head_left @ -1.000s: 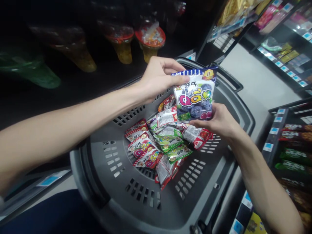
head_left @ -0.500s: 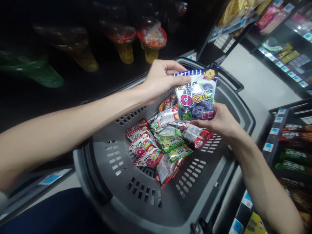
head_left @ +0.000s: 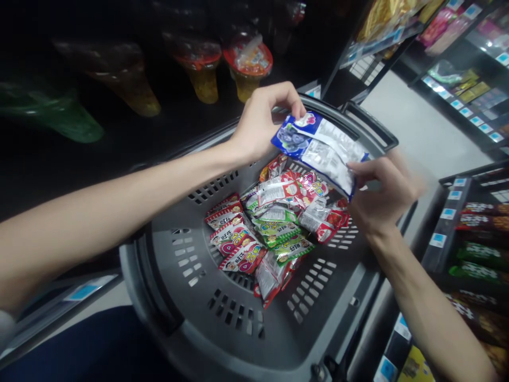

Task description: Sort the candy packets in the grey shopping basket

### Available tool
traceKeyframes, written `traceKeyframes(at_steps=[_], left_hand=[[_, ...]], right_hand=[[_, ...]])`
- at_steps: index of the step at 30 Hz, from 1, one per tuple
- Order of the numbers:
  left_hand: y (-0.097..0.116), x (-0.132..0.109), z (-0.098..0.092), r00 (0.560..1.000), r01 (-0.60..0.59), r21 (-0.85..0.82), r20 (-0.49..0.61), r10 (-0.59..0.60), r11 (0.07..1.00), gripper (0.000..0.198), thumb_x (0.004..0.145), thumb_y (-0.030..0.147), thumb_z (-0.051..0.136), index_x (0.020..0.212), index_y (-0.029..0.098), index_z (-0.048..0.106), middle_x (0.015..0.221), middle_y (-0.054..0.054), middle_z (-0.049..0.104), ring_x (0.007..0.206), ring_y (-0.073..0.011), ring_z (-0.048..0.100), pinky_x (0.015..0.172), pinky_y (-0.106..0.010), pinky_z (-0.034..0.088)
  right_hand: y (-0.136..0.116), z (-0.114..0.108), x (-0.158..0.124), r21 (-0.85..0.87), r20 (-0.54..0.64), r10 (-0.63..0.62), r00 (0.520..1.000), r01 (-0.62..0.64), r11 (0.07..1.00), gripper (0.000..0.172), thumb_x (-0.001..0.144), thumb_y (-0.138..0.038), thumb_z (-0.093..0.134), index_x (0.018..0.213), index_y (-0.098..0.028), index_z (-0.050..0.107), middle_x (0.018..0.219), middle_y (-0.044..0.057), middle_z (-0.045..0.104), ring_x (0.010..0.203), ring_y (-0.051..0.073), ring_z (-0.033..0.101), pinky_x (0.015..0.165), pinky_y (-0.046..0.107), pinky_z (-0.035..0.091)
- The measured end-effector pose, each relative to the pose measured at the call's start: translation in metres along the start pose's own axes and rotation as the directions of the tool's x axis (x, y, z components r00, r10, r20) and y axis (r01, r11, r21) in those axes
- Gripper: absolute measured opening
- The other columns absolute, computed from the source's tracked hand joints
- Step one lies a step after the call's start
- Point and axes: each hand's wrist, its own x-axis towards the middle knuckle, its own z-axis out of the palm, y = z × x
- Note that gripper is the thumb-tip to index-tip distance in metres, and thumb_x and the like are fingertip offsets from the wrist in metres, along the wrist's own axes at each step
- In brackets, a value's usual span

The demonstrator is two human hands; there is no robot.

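A blue and white bag of gummy candy (head_left: 324,146) is held above the far end of a grey shopping basket (head_left: 191,318), its printed back turned up. My left hand (head_left: 264,119) pinches the bag's left end between thumb and fingers. At the other end, my right hand (head_left: 384,188) grips the right edge with its thumb on top; some of its fingers are blurred. Below lie several small candy bags: red and white ones (head_left: 243,257) on the left, green ones (head_left: 278,232) in the middle and a red one (head_left: 324,220) towards the right.
Cups with red lids (head_left: 248,61) stand on the dark shelf behind the basket. Packaged snacks fill a shelf (head_left: 481,239) at the right, lined with price tags. A pale floor (head_left: 425,122) shows between the shelves, and another stocked rack rises at upper right.
The blue and white bag has been turned from its upright front to its back, now tilted flatter. My right hand has shifted up and right along its edge.
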Motion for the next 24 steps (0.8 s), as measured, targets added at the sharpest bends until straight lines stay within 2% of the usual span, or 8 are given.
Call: traceKeyframes(at_steps=[3, 7, 10, 12, 15, 18, 21, 24], left_hand=[[0.0003, 0.0011, 0.0003, 0.997, -0.075, -0.036, -0.018, 0.075, 0.996, 0.033, 0.065, 0.041, 0.091, 0.065, 0.028, 0.060, 0.091, -0.004, 0.072, 0.093, -0.0244, 0.064, 0.085, -0.046, 0.056], [0.0023, 0.0032, -0.0010, 0.987, -0.162, -0.033, 0.010, 0.162, 0.986, 0.039, 0.067, 0.053, 0.089, 0.068, 0.026, 0.061, 0.097, -0.006, 0.073, 0.092, -0.0218, 0.063, 0.091, -0.048, 0.056], [0.0015, 0.0040, -0.0012, 0.986, -0.163, 0.013, 0.022, 0.163, 0.986, 0.039, 0.066, 0.056, 0.088, 0.068, 0.028, 0.061, 0.097, -0.005, 0.074, 0.093, -0.0224, 0.062, 0.086, -0.047, 0.057], [0.0003, 0.0039, -0.0008, 0.986, -0.167, 0.031, 0.012, 0.166, 0.986, 0.038, 0.067, 0.057, 0.087, 0.068, 0.029, 0.062, 0.096, -0.004, 0.074, 0.092, -0.0228, 0.063, 0.084, -0.047, 0.056], [-0.0018, 0.0035, -0.0007, 0.984, -0.175, 0.044, -0.003, 0.176, 0.984, 0.030, 0.070, 0.050, 0.085, 0.070, 0.030, 0.063, 0.094, -0.003, 0.074, 0.090, -0.0235, 0.064, 0.082, -0.048, 0.056], [-0.0033, 0.0034, -0.0020, 0.985, -0.172, 0.093, -0.006, 0.173, 0.981, 0.014, 0.074, 0.034, 0.079, 0.072, 0.029, 0.066, 0.088, -0.003, 0.072, 0.087, -0.0229, 0.064, 0.080, -0.045, 0.055], [-0.0029, 0.0034, -0.0035, 0.991, -0.135, 0.101, -0.004, 0.136, 0.986, 0.007, 0.080, 0.030, 0.071, 0.076, 0.028, 0.067, 0.082, -0.002, 0.069, 0.080, -0.0195, 0.062, 0.078, -0.042, 0.055], [0.0005, 0.0019, -0.0025, 0.993, -0.114, 0.113, -0.018, 0.117, 0.987, 0.018, 0.083, 0.043, 0.073, 0.077, 0.027, 0.065, 0.082, -0.001, 0.070, 0.075, -0.0174, 0.060, 0.077, -0.042, 0.053]], right_hand=[[-0.0031, 0.0000, -0.0037, -0.181, -0.120, -0.215, 0.969, 0.192, 0.964, 0.024, 0.088, -0.020, 0.052, 0.068, -0.024, 0.067, 0.055, 0.001, 0.048, 0.052, 0.014, 0.043, 0.049, 0.030, 0.035], [-0.0035, 0.0028, -0.0064, -0.181, -0.225, -0.416, 0.881, 0.382, 0.906, 0.030, 0.087, -0.012, 0.050, 0.065, -0.024, 0.066, 0.051, -0.002, 0.040, 0.046, 0.012, 0.041, 0.046, 0.028, 0.032], [-0.0030, 0.0033, -0.0073, -0.131, -0.249, -0.484, 0.839, 0.466, 0.875, 0.029, 0.083, -0.007, 0.053, 0.063, -0.023, 0.065, 0.052, -0.002, 0.041, 0.047, 0.011, 0.041, 0.046, 0.028, 0.030], [-0.0039, 0.0031, -0.0073, -0.123, -0.244, -0.477, 0.844, 0.461, 0.879, 0.027, 0.080, -0.006, 0.053, 0.062, -0.023, 0.063, 0.053, -0.003, 0.042, 0.048, 0.010, 0.039, 0.045, 0.028, 0.028], [-0.0065, 0.0029, -0.0063, -0.030, -0.195, -0.356, 0.914, 0.357, 0.934, 0.022, 0.077, -0.006, 0.055, 0.066, -0.023, 0.063, 0.056, -0.003, 0.048, 0.049, 0.010, 0.041, 0.045, 0.027, 0.030], [-0.0065, 0.0040, -0.0045, 0.261, -0.035, -0.080, 0.996, 0.086, 0.961, 0.012, 0.079, -0.014, 0.068, 0.070, -0.022, 0.064, 0.064, -0.002, 0.059, 0.054, 0.011, 0.052, 0.048, 0.026, 0.041], [-0.0025, 0.0062, -0.0034, 0.414, 0.153, 0.121, 0.981, -0.175, 0.893, 0.018, 0.078, -0.030, 0.080, 0.074, -0.020, 0.066, 0.065, -0.002, 0.063, 0.054, 0.012, 0.055, 0.048, 0.027, 0.045], [0.0010, 0.0079, -0.0033, 0.370, 0.225, 0.166, 0.960, -0.242, 0.897, 0.024, 0.080, -0.041, 0.081, 0.077, -0.021, 0.069, 0.064, -0.001, 0.064, 0.057, 0.016, 0.059, 0.050, 0.029, 0.050]])
